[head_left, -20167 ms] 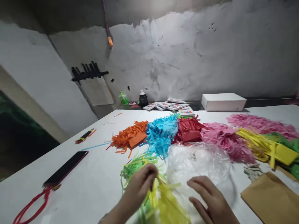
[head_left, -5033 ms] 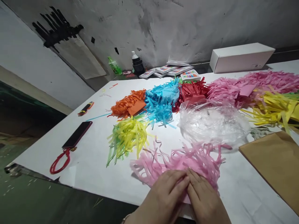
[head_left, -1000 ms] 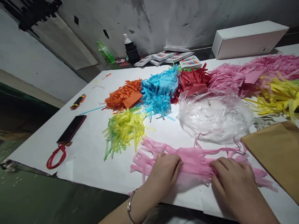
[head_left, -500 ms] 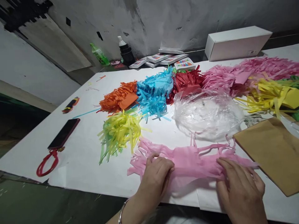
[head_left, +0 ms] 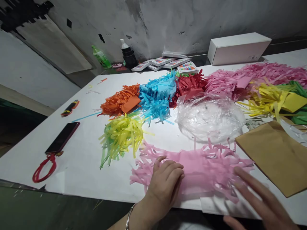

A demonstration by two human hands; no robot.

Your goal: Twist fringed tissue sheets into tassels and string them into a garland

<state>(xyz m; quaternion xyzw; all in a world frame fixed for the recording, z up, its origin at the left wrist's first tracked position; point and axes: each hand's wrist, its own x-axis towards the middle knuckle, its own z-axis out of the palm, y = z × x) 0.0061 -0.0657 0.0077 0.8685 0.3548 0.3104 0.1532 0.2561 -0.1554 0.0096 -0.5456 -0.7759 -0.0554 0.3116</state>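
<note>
A sheet of pink tissue paper [head_left: 194,163] with fringed ends lies spread at the table's near edge. Over its left part rests my left hand [head_left: 164,180], fingers curled together and pressing the paper; the fingertips are partly hidden. My right hand [head_left: 266,201] is off the paper's right fringe, fingers apart with nothing in them, slightly smeared by motion. A crumpled clear plastic bag [head_left: 211,119] sits just behind the pink sheet. To the left lies a yellow and green tissue tassel bunch [head_left: 122,134].
Orange [head_left: 122,100], blue [head_left: 159,91], red [head_left: 190,84] and pink fringe bundles [head_left: 223,81] line the back. At right are yellow fringe [head_left: 266,99] and brown card [head_left: 273,156]. A phone [head_left: 62,137] and cutter [head_left: 70,108] lie left; a white box [head_left: 237,49] stands behind.
My right hand has let go of the pink paper and moved right and toward me. The sheet's right end now lies flatter, its fringe spread out. My left hand stays on the paper.
</note>
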